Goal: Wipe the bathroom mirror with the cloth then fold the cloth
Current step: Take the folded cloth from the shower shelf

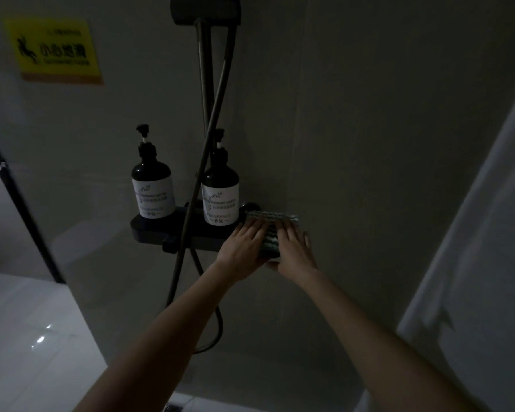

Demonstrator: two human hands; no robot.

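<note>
A small folded cloth, green and white striped, lies on the right end of a dark shower shelf. My left hand rests flat on the cloth's left half with straight fingers. My right hand lies flat on its right half, thumb under the cloth's near edge. The middle strip of the cloth shows between the two hands. No mirror is in view. The room is dim.
Two dark pump bottles with white labels stand on the shelf left of the cloth. A shower hose and rail cross in front of them. A yellow warning sign hangs upper left. A white curtain is at the right.
</note>
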